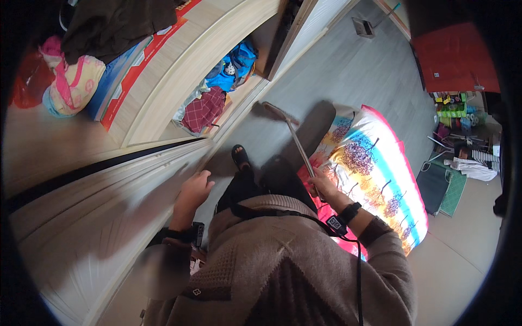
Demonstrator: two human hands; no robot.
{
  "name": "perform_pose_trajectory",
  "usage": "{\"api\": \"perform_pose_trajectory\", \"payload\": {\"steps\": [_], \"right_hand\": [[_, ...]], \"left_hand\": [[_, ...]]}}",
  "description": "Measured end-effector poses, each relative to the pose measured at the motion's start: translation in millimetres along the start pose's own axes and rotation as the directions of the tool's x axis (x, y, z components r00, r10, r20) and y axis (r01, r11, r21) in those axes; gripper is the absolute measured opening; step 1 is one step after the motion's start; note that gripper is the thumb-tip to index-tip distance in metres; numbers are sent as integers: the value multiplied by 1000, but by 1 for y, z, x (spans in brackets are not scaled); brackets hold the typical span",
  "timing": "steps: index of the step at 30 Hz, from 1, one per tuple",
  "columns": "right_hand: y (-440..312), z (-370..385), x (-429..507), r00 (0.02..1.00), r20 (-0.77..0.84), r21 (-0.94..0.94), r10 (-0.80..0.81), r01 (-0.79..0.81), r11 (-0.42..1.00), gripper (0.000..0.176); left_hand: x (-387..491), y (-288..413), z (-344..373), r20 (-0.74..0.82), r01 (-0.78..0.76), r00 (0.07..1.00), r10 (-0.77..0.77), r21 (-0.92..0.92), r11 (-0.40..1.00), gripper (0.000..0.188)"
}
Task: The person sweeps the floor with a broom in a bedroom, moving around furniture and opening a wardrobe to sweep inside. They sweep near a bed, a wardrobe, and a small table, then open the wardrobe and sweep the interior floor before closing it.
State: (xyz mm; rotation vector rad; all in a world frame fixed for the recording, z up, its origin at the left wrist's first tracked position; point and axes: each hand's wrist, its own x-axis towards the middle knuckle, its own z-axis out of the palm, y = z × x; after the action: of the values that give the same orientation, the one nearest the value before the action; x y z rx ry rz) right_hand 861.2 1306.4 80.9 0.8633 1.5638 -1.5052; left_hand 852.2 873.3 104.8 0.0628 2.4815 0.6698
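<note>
My right hand (322, 183) is closed around the metal handle of a broom (300, 144). The broom's head (280, 113) rests at floor level, between the wardrobe's base and the bed. Nothing shows in my left hand (195, 189), whose fingers are loosely bent with the thumb apart. It hangs beside the white wardrobe door (134, 195), and I cannot tell whether it touches it. A bed with a bright tree-print quilt (367, 171) stands just beyond my right hand.
An open wardrobe compartment holds a checked maroon cloth (204, 112) and a blue bag (240, 61). A dark rounded bed end (320, 122) borders the grey floor (367, 69). A dustpan (363, 27) lies farther off. A folding chair (434, 183) stands at right.
</note>
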Motion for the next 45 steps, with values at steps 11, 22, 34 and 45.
{"api": "perform_pose_trajectory", "payload": {"steps": [11,22,34,45], "right_hand": [[-57,-56,12,997,51,-18,-63,64,998,72],[-33,-24,62,988,47,117,-148,142,983,77],[13,99,138,919,-214,-564,-330,160,810,66],[-76,-26,41,981,118,-355,-156,188,916,55]], "left_hand": [[-38,32,66,-234,245,936,-264,-109,963,34],[-90,38,92,-97,407,893,-439,-239,881,33],[-213,-50,138,-117,486,837,-535,-291,824,35],[-185,-44,162,-171,425,847,-503,-349,835,34]]}}
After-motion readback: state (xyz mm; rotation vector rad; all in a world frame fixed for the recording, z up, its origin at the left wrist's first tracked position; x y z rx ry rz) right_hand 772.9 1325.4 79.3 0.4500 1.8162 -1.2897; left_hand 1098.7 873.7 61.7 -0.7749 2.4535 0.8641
